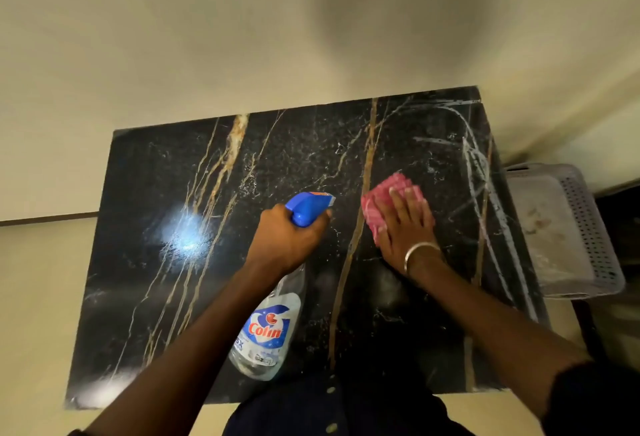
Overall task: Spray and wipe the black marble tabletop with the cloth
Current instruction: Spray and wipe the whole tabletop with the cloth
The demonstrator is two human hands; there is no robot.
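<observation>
On the left half of the black marble tabletop [145, 193]: no smears, probably unwiped. Centre: left hand [287, 238] grips Colin spray bottle [268, 331], nozzle forward. Right hand [405, 224], fingers flat, presses pink cloth [381, 189] onto marble. Wet streaks [474, 158] beyond. Judged partway done.

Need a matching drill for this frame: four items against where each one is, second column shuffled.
Items:
1. spray bottle
2. cloth
3. basket
4. bangle

Places:
a. beside the tabletop, off its right edge
b. gripped in the left hand
c. around the right wrist
d. pressed flat under the right hand

Pairs: 1-b, 2-d, 3-a, 4-c
</observation>
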